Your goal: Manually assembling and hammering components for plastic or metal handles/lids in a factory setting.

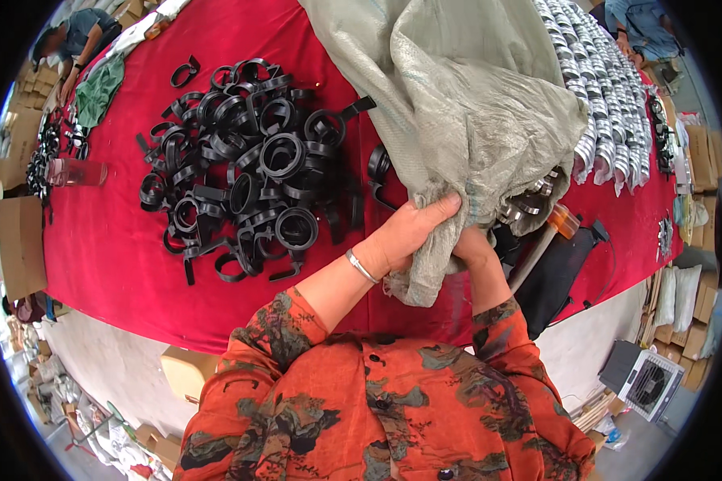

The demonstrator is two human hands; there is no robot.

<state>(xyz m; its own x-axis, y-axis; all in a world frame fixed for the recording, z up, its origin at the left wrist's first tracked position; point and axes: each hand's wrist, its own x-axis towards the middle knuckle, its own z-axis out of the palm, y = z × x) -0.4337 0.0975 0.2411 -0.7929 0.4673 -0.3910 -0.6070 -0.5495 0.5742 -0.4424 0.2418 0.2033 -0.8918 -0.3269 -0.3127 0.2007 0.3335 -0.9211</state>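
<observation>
My left hand was closed tight on a fold of the grey sack, bunched near the red surface's near edge. My right hand was against it, fingers hidden, their grip untellable. Black rings lay heaped toward the left edge.

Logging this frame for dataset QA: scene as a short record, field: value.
Left hand: closed on a gathered edge of a grey-green woven plastic sack
Right hand: partly hidden by the sack; grip cannot be told
Left of sack: heap of black ring-shaped parts
Under heap: red cloth
Beyond sack, right: rows of shiny silver metal rings
Other people: one upper left, one upper right
</observation>
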